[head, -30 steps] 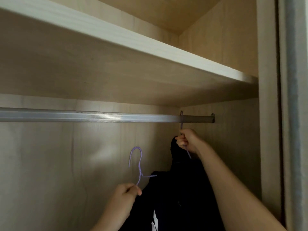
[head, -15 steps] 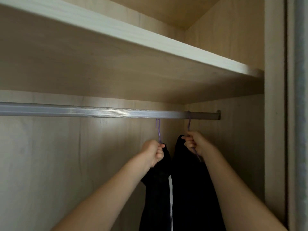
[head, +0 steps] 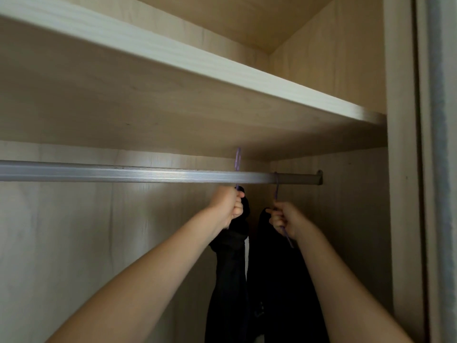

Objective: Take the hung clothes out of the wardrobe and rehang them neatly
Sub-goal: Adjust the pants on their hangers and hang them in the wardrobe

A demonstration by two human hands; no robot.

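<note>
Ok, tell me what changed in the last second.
The left hand raised its purple hanger with a dark garment from below up to the rail; the hook now pokes above it. The right hand kept its grip on the other hanger, already hooked near the rail's right end.

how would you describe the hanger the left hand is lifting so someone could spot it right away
Find the silver rail under the wardrobe shelf. Two purple hangers with dark clothes sit near its right end. The left hand's hanger is the one farther from the wall, its hook rising above the rail, while the right hanger loops around the rail.
</note>
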